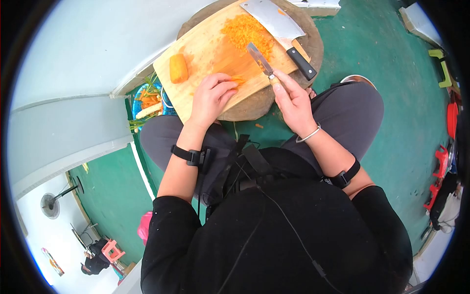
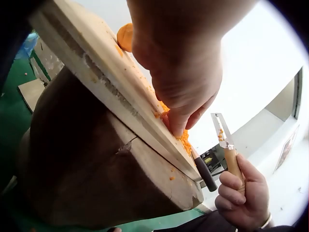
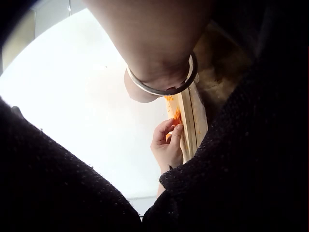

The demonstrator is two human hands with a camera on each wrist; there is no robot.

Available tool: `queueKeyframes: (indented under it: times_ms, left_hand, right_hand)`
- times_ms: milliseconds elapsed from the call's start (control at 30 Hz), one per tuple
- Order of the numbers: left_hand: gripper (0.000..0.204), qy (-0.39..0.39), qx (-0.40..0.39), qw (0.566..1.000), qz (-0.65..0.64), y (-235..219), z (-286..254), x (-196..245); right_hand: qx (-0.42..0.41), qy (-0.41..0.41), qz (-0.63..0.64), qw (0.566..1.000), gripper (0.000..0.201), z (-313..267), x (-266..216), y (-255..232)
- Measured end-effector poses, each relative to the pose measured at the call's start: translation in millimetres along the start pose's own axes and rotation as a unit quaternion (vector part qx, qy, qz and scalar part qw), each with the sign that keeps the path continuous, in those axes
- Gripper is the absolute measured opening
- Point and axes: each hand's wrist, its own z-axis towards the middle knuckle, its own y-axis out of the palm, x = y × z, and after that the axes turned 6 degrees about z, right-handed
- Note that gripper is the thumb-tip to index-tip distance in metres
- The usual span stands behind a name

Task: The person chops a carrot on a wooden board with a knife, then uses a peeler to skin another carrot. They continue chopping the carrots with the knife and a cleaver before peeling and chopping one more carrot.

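Knees in grey cloth sit nearest the camera, and just beyond them stands a round wooden block on the green floor, carrying a cutting board. At the board's near edge the left hand presses down with its fingers curled together over a small bunch of carrot strips; the left wrist view shows the fingertips pinning orange pieces to the wood. Just right of that hand, the right hand has its fingers clamped round the pale wooden handle of a small knife, the forefinger stretched along the top. The blade slants up and away over the board, its tip beside the strips; whether the edge touches the wood I cannot tell. A metal bangle circles the right wrist.

Further across the board, at its left end, lies a carrot stub, well apart from both hands. At the far side spreads a heap of minced carrot, and touching that heap rests a cleaver with a black handle pointing to the board's right edge. Left of the block, lower down, a basket holds what look like carrot trimmings and greens.
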Motion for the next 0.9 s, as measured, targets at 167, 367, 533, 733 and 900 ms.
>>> queueKeyframes:
  times_ms: [167,367,533,733,900]
  left_hand:
    - [0.017,-0.06,0.004,0.998,-0.017,6.8,-10.0,-0.9]
    - [0.018,0.0,0.025,1.0,0.016,0.6,7.3,4.8]
    - [0.016,0.018,-0.03,0.997,-0.063,-0.9,18.9,-10.5]
    - [0.013,-0.019,-0.017,0.999,-0.048,12.2,10.0,-9.9]
    - [0.014,-0.106,0.079,0.991,-0.023,33.5,5.1,1.9]
  right_hand:
    - [-0.006,0.001,0.012,1.0,0.036,0.4,0.6,1.5]
    - [-0.014,0.007,0.013,1.0,0.036,0.5,0.9,2.0]
    - [-0.014,0.011,0.0,1.0,0.035,0.0,-0.5,1.5]
    - [-0.014,0.009,-0.011,1.0,0.036,0.1,3.3,0.8]
    - [-0.022,0.019,0.005,1.0,0.036,-0.5,3.5,0.7]
